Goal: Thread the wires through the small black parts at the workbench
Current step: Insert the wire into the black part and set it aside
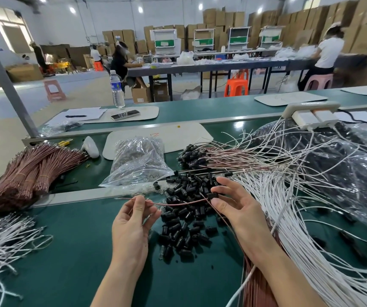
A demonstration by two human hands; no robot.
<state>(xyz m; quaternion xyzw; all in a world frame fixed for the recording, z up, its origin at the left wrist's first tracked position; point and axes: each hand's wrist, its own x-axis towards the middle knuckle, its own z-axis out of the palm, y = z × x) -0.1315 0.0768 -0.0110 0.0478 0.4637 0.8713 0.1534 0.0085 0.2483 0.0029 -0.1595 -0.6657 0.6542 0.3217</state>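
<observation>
1. A thin reddish wire (pixel 178 203) is pinched near its left end by the left hand (pixel 131 222), thumb against fingertips, palm turned up.
2. A single black part (pixel 213 196) is pinched between thumb and forefinger of the right hand (pixel 238 209); the other fingers are spread loosely.
3. The wire's right end is seen meeting the black part; whether it is through the part cannot be told.
4. Both hands are held just above the green tabletop (pixel 67 251), over a loose pile (pixel 182 227) of black parts lying between them.
5. White wires (pixel 288 207) are fanned across the tabletop right of the right hand.
6. Reddish wires with black parts on their ends (pixel 191 156) are laid behind the pile.
7. Banded brown bundles (pixel 29 171) are stacked at far left.
8. A clear bag (pixel 138 162) of small parts is set behind the left hand.
9. A bottle (pixel 117 89) and a phone (pixel 125 115) are seen on the far tabletop.
</observation>
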